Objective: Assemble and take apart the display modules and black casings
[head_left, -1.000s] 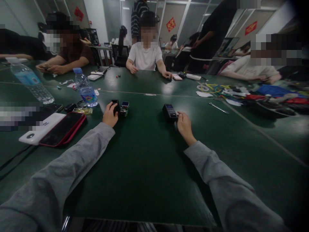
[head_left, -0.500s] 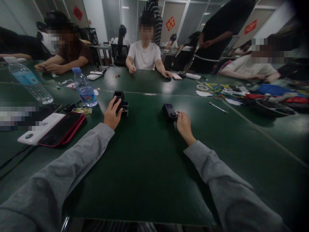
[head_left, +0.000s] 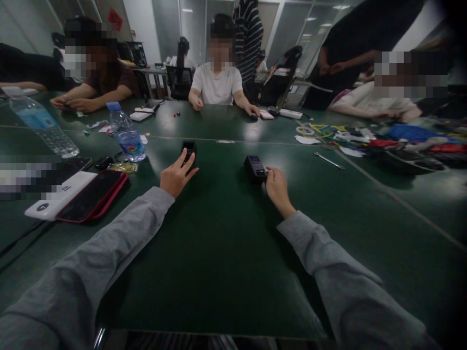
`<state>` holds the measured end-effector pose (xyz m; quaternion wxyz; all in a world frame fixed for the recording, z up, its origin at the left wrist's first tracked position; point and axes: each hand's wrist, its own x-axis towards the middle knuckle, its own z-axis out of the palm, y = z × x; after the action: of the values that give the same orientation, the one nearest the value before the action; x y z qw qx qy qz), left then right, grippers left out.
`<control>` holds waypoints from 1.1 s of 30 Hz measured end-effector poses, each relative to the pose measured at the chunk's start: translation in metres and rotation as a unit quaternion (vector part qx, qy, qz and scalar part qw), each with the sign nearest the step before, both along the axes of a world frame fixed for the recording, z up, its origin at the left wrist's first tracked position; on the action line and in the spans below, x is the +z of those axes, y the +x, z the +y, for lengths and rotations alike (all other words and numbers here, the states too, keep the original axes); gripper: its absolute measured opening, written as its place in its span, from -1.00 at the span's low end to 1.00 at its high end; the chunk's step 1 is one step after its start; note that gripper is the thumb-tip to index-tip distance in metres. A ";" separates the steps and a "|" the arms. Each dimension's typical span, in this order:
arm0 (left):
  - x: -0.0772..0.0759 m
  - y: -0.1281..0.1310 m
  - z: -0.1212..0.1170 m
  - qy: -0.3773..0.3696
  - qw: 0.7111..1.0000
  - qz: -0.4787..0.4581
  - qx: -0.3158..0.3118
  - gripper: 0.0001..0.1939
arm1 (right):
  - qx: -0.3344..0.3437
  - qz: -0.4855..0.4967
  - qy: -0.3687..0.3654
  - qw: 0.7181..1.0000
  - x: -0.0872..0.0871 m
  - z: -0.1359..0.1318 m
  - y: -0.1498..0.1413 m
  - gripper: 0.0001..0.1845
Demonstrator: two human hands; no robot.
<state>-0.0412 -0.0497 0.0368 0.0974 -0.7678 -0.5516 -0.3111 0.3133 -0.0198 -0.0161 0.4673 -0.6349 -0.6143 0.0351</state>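
Observation:
On the green table, my left hand (head_left: 177, 176) reaches a small black box-shaped case (head_left: 190, 146) with a recessed window on top. Its fingers lie over the near side of the case, and the far fingers are spread a little. Whatever is under the case is hidden. A second black device (head_left: 255, 168), with a small screen and buttons, stands farther right. My right hand (head_left: 276, 183) is closed in a pinch at the right edge of this device. Something small and pale shows at its fingertips, too small to name.
To the left are two water bottles (head_left: 126, 135), a white power bank (head_left: 60, 197) and a red-cased phone (head_left: 93, 194). A wrench (head_left: 329, 161) lies right, near a heap of cables and cloth (head_left: 408, 141). Other people sit across the table, one with a hand on a mouse (head_left: 253, 116).
My left hand has shifted the black case rightward, over the small parts that showed beside it before, which are now out of sight. My right hand has stayed in place.

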 end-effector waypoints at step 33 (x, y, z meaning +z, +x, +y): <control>-0.009 -0.002 0.006 -0.008 0.999 0.020 0.039 -0.67 | 0.080 -0.181 0.002 0.980 0.026 -0.030 -0.026 -0.33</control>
<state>-0.0432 -0.0442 0.0280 0.1147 -0.7525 -0.5817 -0.2868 0.2877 -0.0503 0.0097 0.3453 -0.5788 -0.7375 -0.0440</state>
